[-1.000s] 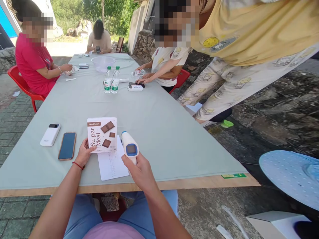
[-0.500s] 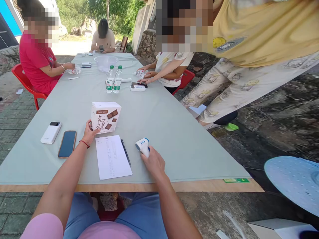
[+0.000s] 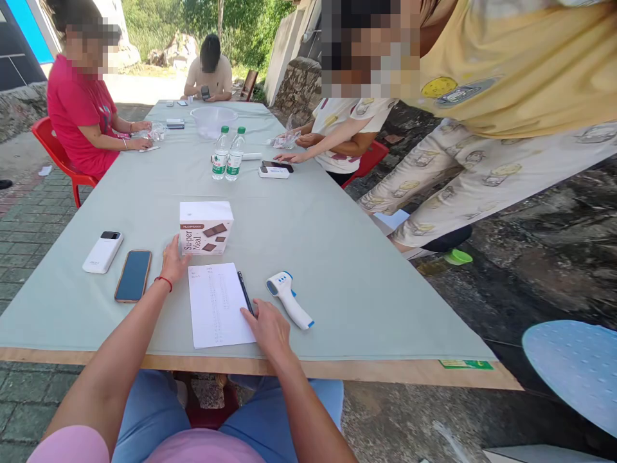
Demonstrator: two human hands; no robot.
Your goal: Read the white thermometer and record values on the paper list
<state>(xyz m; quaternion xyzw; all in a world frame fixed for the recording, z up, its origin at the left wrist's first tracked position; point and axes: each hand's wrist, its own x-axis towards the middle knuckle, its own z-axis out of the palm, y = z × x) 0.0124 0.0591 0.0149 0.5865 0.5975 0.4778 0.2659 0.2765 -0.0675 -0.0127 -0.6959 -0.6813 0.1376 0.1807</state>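
My left hand (image 3: 174, 260) is open at the lower left of a white chocolate-print box (image 3: 206, 228), its fingertips close against the box's side. The box stands upright behind a sheet of handwritten paper (image 3: 219, 308). My right hand (image 3: 270, 326) reaches over the paper's right edge, thumb and forefinger apart around the lower end of a black pen (image 3: 244, 289). The pen still lies flat along the sheet. To the right of that hand, a white and blue infrared thermometer (image 3: 292, 301) rests on its side on the table, untouched.
A phone (image 3: 134, 276) and a white power bank (image 3: 103, 252) lie at left. Two water bottles (image 3: 227, 157) stand farther back, before a clear plastic basin (image 3: 213, 122). People sit around the table (image 3: 337, 276); one in a yellow top (image 3: 520, 77) stands at right.
My right hand has let go of the thermometer, now lying on the table, and moved left to the pen. The box has been set down and stands straighter; my left hand's grip has loosened.
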